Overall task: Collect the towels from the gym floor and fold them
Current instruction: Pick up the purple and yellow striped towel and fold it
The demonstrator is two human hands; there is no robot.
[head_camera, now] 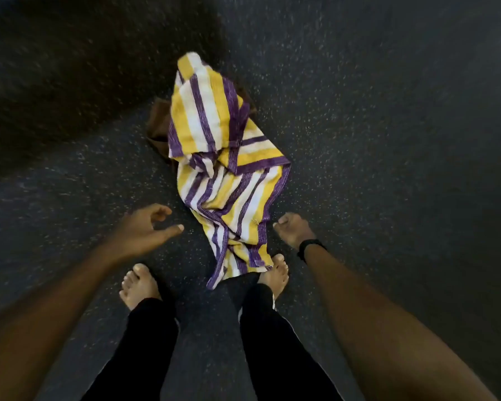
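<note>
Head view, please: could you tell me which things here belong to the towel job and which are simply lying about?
Job: crumpled yellow, white and purple striped towel; brown cloth beneath it, possibly another towel; left hand; right hand.
Lying about: speckled dark rubber floor.

A crumpled yellow, white and purple striped cloth towel (223,169) covers a brown cloth (158,125); beneath the towel, the dark rubber floor (388,140) is pale-speckled.

floor (388,140): dark speckled | on it: crumpled striped towel (229,157) over brown cloth (158,125); bare feet (139,285)
</note>
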